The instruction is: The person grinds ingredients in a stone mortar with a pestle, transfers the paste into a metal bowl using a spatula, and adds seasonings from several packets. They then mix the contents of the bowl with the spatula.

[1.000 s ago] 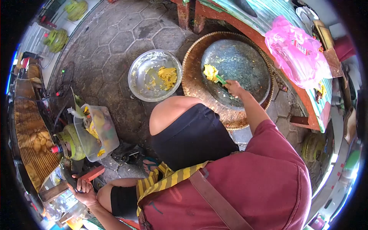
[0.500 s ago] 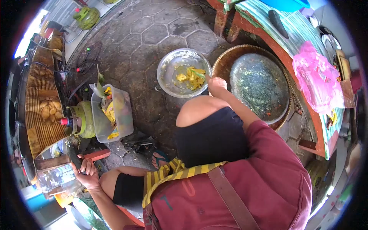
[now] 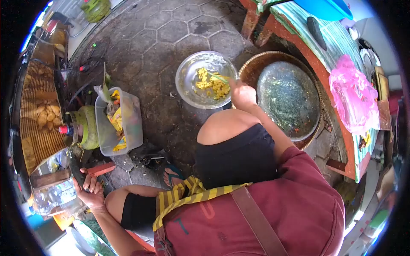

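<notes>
At 8 o'clock, beside the bent knee, the left hand (image 3: 90,190) has its fingers wrapped around a dark pestle-like piece (image 3: 76,166) with bits stuck to its end. Near 1 o'clock, by the raised knee, the right hand (image 3: 243,94) is at the bowl's rim, its grip clamped on a green-handled tool (image 3: 220,78), though how the fingers sit on it is partly hidden. The tool reaches into the yellow mash (image 3: 218,88), which lies at the bottom of the metal bowl (image 3: 186,94) at 12 o'clock.

No hand steadies that bowl, so a hard scrape could slide or tip it on the floor; a heaped load might drop off the tool beyond the rim. The pestle-like piece could roll away if the left fingers slackened.

At 2 o'clock a stone slab (image 3: 288,100), smeared and damp-looking, rests in a woven tray (image 3: 247,70). At 9 o'clock are a plastic tub (image 3: 132,123) with yellow wrappers and, just beyond, a green gas cylinder (image 3: 88,128).

The floor (image 3: 171,36) is stained hexagonal paving, strewn with crumbs. Farther out at 2 o'clock, a striped tabletop (image 3: 294,25) carries a pink plastic bag (image 3: 352,96) and a blue basin (image 3: 326,8). Another cylinder (image 3: 96,9) stands toward 11 o'clock.
</notes>
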`<control>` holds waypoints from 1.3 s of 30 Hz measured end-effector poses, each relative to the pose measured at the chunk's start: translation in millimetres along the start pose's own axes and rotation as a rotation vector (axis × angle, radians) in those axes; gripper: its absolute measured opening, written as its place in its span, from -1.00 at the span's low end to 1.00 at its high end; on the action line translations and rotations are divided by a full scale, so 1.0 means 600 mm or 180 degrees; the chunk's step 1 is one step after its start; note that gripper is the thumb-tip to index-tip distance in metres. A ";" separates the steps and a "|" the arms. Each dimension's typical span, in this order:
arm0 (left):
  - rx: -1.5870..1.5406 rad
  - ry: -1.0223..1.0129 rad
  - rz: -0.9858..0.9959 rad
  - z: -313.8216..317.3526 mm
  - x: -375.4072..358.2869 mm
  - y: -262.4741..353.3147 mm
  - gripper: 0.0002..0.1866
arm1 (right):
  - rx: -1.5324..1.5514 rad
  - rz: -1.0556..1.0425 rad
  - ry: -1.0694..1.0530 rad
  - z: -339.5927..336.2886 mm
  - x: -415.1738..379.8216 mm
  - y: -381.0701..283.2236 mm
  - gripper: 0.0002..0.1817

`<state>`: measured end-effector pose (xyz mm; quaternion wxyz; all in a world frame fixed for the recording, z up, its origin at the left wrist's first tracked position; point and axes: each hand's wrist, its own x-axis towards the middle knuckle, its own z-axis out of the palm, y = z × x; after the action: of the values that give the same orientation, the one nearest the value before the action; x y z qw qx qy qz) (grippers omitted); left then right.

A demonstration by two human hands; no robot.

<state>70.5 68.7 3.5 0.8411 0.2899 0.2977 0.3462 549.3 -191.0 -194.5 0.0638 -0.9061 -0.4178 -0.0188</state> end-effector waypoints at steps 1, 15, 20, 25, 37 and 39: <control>-0.0012 -0.0048 -0.0049 -0.003 0.002 0.000 -0.57 | 0.0148 -0.0050 0.0140 0.002 0.002 0.000 -0.67; 0.0251 0.0007 -0.0115 0.004 0.026 -0.010 -0.55 | -0.0079 0.3570 -0.0827 -0.028 -0.335 0.478 -0.69; 0.0240 0.0354 0.0024 0.022 0.030 -0.017 -0.54 | 0.0509 0.3616 -0.0967 0.106 -0.326 0.441 -0.70; 0.0240 -0.0077 -0.0057 0.016 0.032 -0.015 -0.55 | 0.2097 0.2243 -0.1006 -0.016 -0.150 0.196 -0.53; 0.0308 0.0137 -0.0048 0.030 0.028 -0.027 -0.58 | 0.0623 0.2116 -0.1524 -0.072 -0.126 0.196 -0.63; 0.0332 0.0225 0.0005 0.028 0.026 -0.025 -0.58 | 0.0446 0.3042 -0.1371 -0.051 -0.207 0.341 -0.65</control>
<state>97.4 66.5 -0.8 0.8135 0.3212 0.3447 0.3409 624.5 -420.6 -195.8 0.0384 -0.9724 0.0381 0.2270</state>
